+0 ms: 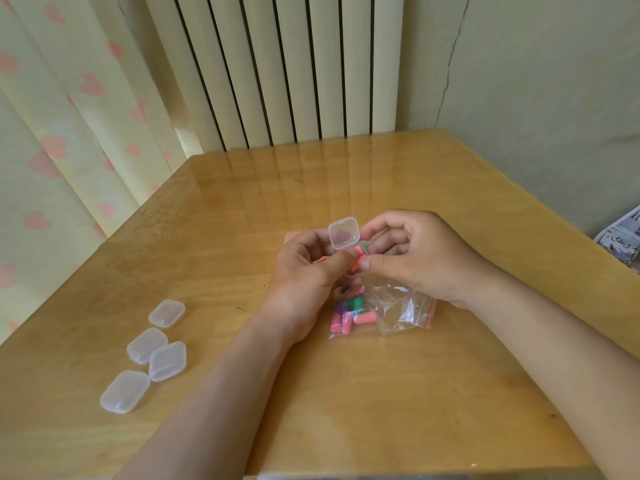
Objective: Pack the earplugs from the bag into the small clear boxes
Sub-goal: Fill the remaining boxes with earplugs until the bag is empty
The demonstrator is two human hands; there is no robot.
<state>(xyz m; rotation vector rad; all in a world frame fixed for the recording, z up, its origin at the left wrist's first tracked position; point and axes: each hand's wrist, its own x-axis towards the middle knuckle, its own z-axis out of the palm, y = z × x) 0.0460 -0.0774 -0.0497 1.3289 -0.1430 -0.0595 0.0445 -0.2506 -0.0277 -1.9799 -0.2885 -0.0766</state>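
While your left hand [308, 268] curls round a small clear box [343, 236], only its raised lid shows; the base is hidden behind your fingers. Your right hand [415, 254], at three o'clock of it, pinches a pink earplug [359, 259] between thumb and forefinger, just beside the box. A green bit above it is too small to make out.

The bag [391, 306] lies on the worktop [242, 209] at six o'clock of your hands, its top edge hidden by them, with pink, green and purple earplugs [346, 320] inside. Four closed boxes [167, 313] sit at eight o'clock. Printed paper [620, 240] at three o'clock is cut off.
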